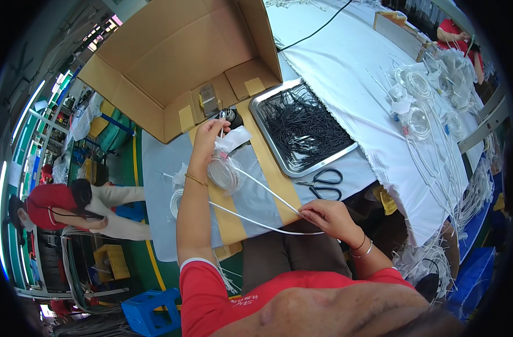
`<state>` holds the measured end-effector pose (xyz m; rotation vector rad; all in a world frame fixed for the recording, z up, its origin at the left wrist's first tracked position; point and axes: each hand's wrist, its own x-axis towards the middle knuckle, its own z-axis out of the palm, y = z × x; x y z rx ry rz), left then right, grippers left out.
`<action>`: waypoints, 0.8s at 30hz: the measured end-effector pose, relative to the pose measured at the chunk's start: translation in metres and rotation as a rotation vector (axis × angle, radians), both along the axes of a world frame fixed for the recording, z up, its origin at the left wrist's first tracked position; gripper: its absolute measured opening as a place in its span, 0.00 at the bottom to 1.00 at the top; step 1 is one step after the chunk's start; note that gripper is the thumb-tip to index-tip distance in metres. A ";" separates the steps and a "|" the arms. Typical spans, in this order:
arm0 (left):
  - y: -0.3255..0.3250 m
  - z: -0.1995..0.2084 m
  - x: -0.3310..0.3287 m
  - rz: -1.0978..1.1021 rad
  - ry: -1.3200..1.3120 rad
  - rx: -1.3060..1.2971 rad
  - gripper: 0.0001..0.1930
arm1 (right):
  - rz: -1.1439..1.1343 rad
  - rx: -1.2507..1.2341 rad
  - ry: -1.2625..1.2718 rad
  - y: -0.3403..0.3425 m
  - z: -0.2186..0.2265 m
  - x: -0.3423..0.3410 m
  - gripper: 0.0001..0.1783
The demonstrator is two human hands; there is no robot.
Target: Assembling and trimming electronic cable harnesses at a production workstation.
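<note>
My left hand (207, 139) is closed in a pinch on what looks like the thin end of a white cable, close against a small black device (233, 118) with a metal top. The fingers partly hide that end. Below the hand lies a coil of white cable (225, 175) in clear plastic, with a white tag (237, 138) and a small red piece beside it. My right hand (330, 218) pinches a straight length of white cable (267, 189) running from the coil. A second coil (176, 203) rests partly behind my left forearm.
An open cardboard carton (172, 50) stands on its side at the back. A metal tray (294, 172) holds many short black strips, with black-handled scissors (327, 184) nearby. More bagged cable coils (418, 121) lie on white cloth at the right. Another person (54, 208) is at the left.
</note>
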<state>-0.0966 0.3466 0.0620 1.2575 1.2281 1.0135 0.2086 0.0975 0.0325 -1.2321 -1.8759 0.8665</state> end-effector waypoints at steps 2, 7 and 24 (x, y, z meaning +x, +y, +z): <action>-0.001 0.000 -0.001 -0.004 -0.001 -0.004 0.13 | 0.001 -0.003 0.002 0.000 0.000 0.000 0.07; -0.010 0.004 -0.002 -0.027 -0.019 -0.012 0.13 | 0.000 -0.006 0.009 0.000 -0.001 0.001 0.06; -0.002 0.003 -0.002 -0.027 0.065 0.030 0.13 | -0.010 0.022 -0.010 -0.002 -0.004 -0.001 0.06</action>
